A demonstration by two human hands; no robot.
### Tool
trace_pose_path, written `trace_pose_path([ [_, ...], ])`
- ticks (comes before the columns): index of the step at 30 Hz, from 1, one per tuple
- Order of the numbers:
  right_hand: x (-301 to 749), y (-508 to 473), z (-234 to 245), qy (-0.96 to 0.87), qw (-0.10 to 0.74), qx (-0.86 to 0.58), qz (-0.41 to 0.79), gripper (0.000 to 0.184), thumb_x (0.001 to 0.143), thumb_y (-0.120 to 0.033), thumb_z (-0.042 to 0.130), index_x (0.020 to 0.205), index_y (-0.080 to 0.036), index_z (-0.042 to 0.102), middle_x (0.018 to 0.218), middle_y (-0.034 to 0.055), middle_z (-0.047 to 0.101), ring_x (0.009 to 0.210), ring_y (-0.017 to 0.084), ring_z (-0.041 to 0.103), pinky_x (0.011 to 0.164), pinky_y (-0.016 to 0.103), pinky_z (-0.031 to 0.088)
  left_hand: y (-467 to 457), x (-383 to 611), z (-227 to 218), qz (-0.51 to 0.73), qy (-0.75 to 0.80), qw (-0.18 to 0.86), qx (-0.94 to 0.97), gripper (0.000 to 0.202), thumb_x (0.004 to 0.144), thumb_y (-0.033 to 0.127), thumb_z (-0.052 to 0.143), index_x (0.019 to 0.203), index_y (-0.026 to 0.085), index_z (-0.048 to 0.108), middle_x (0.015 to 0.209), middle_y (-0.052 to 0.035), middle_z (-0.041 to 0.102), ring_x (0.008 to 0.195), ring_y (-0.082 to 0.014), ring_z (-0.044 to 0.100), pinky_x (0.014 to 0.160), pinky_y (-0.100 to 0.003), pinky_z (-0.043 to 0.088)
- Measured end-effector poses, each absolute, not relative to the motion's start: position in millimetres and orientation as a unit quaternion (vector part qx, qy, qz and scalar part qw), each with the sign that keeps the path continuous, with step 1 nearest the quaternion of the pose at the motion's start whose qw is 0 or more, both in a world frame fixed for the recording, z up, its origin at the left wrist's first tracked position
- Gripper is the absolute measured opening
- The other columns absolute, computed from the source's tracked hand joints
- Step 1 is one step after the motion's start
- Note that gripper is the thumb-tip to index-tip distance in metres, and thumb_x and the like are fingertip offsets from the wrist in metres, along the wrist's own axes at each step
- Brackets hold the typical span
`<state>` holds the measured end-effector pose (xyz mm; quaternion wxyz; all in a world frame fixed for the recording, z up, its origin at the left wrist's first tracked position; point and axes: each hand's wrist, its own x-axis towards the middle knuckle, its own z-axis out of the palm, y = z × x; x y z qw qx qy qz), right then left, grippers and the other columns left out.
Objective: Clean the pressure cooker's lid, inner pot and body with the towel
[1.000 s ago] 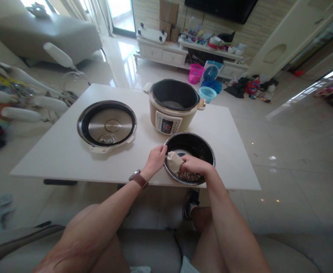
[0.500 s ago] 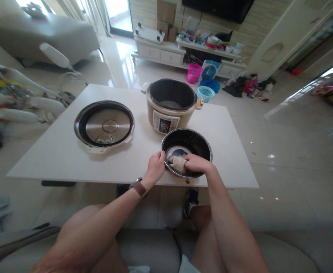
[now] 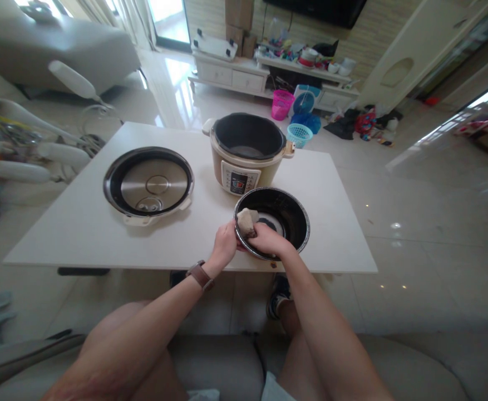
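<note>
A black inner pot (image 3: 296,220) rests near the front edge of the white table. My left hand (image 3: 226,243) grips its left rim, with a brown-strapped watch on that wrist. Inside the pot, my right hand (image 3: 266,239) is closed on a greyish-beige cloth (image 3: 247,221), which lies against the left inner wall. Behind the pot stands the pressure cooker body (image 3: 247,159), beige with a front control panel and an open top. To the left lies the cooker's lid (image 3: 157,184), its metal underside facing up.
The white table (image 3: 72,231) carries all these things. A small brown bit (image 3: 273,265) lies at its front edge. Beyond, on the floor, are a pink basket (image 3: 282,104) and a light blue basket (image 3: 299,135). A bicycle (image 3: 70,150) stands at the left.
My right hand has moved the cloth left and up, from the pot's bottom to its left inner wall. My left hand keeps its grip on the rim. The view has shifted slightly.
</note>
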<state>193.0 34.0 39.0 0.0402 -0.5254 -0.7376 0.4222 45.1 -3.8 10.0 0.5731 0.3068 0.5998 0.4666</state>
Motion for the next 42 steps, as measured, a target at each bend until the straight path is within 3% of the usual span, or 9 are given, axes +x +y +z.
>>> trace_pose_path([
  [7, 206.3, 34.7, 49.3, -0.754, -0.177, -0.538, 0.332, 0.03, 0.086, -0.022, 0.066, 0.112, -0.015, 0.081, 0.123, 0.0188, 0.08, 0.109, 0.033, 0.075, 0.086, 0.033, 0.055, 13.8, 28.0, 9.2, 0.394, 0.632, 0.527, 0.41, 0.046, 0.101, 0.046, 0.047, 0.061, 0.023, 0.05, 0.036, 0.0026, 0.046, 0.032, -0.0158, 0.054, 0.035, -0.022, 0.038],
  [11, 209.7, 31.6, 50.6, -0.745, -0.208, -0.558, 0.3, 0.033, 0.089, -0.032, 0.068, 0.115, -0.014, 0.081, 0.124, 0.0214, 0.079, 0.111, 0.035, 0.075, 0.087, 0.036, 0.057, 20.4, 23.8, 8.6, 0.401, 0.619, 0.517, 0.435, 0.044, 0.103, 0.043, 0.048, 0.064, 0.023, 0.05, 0.037, 0.0043, 0.046, 0.031, -0.0134, 0.052, 0.035, -0.02, 0.034],
  [17, 195.1, 29.8, 45.6, -0.757, -0.149, -0.553, 0.313, 0.028, 0.091, -0.02, 0.061, 0.109, -0.014, 0.082, 0.122, 0.0206, 0.08, 0.113, 0.034, 0.076, 0.09, 0.034, 0.055, 21.8, 30.3, 13.8, 0.407, 0.608, 0.538, 0.418, 0.042, 0.105, 0.034, 0.042, 0.065, 0.022, 0.051, 0.04, 0.003, 0.052, 0.031, -0.0137, 0.052, 0.033, -0.021, 0.037],
  [21, 182.2, 33.5, 36.9, -0.71, 0.002, -0.611, 0.349, 0.03, 0.088, -0.018, 0.062, 0.112, -0.015, 0.08, 0.12, 0.0174, 0.081, 0.114, 0.032, 0.076, 0.096, 0.034, 0.056, 19.6, 30.8, 15.7, 0.413, 0.611, 0.533, 0.415, 0.044, 0.104, 0.032, 0.043, 0.062, 0.022, 0.05, 0.04, 0.0025, 0.051, 0.032, -0.0135, 0.053, 0.033, -0.022, 0.039],
  [26, 178.1, 44.8, 20.6, -0.616, 0.239, -0.636, 0.399, 0.03, 0.091, -0.028, 0.063, 0.113, -0.015, 0.078, 0.117, 0.0137, 0.082, 0.113, 0.029, 0.076, 0.101, 0.035, 0.056, 14.5, 30.4, 17.1, 0.416, 0.603, 0.557, 0.391, 0.042, 0.102, 0.029, 0.044, 0.061, 0.021, 0.05, 0.038, 0.0035, 0.049, 0.03, -0.0136, 0.051, 0.033, -0.022, 0.037],
  [29, 179.0, 48.5, 16.4, -0.568, 0.312, -0.641, 0.411, 0.037, 0.092, -0.034, 0.062, 0.118, -0.012, 0.076, 0.122, 0.0165, 0.08, 0.116, 0.03, 0.075, 0.105, 0.038, 0.056, 13.3, 30.2, 16.9, 0.417, 0.6, 0.57, 0.376, 0.041, 0.1, 0.03, 0.045, 0.06, 0.021, 0.05, 0.038, 0.0031, 0.049, 0.03, -0.0134, 0.05, 0.033, -0.022, 0.036],
  [38, 179.7, 42.2, 32.6, -0.647, 0.195, -0.601, 0.427, 0.029, 0.094, -0.028, 0.062, 0.116, -0.016, 0.076, 0.121, 0.0114, 0.081, 0.119, 0.028, 0.073, 0.107, 0.035, 0.054, 12.9, 29.2, 12.5, 0.423, 0.596, 0.563, 0.386, 0.041, 0.096, 0.038, 0.05, 0.058, 0.022, 0.05, 0.039, 0.0022, 0.049, 0.031, -0.0138, 0.049, 0.034, -0.023, 0.036],
  [42, 184.6, 38.0, 36.5, -0.71, 0.101, -0.552, 0.426, 0.027, 0.092, -0.021, 0.06, 0.112, -0.017, 0.078, 0.119, 0.009, 0.082, 0.114, 0.027, 0.074, 0.102, 0.032, 0.055, 12.7, 29.9, 13.3, 0.423, 0.601, 0.554, 0.389, 0.042, 0.096, 0.035, 0.047, 0.055, 0.023, 0.049, 0.039, 0.0015, 0.049, 0.032, -0.0141, 0.049, 0.034, -0.024, 0.037],
])
